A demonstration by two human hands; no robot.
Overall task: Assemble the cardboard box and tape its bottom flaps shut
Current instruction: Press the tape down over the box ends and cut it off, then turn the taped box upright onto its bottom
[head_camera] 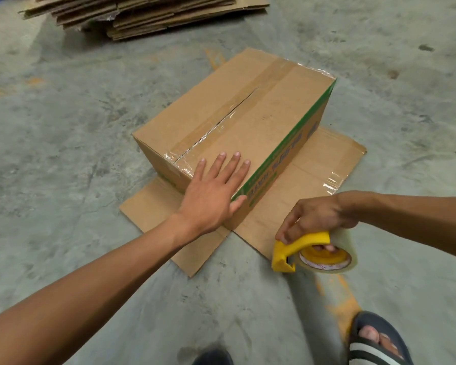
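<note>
- Left hand [216, 191] is pressing flat, fingers spread, steadying the cardboard box [237, 127] and its taped seam.
- Right hand [316, 217] is gripping the yellow tape dispenser [300, 252], lowered beside the box.

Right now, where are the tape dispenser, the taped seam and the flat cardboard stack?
tape dispenser [299, 250], head view, yellow handle.
taped seam [223, 121], head view, mid-seam on the box.
flat cardboard stack [148, 14], head view, stacked edges.

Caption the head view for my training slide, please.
Left hand flat on taped box; right hand holds yellow tape dispenser.
</note>
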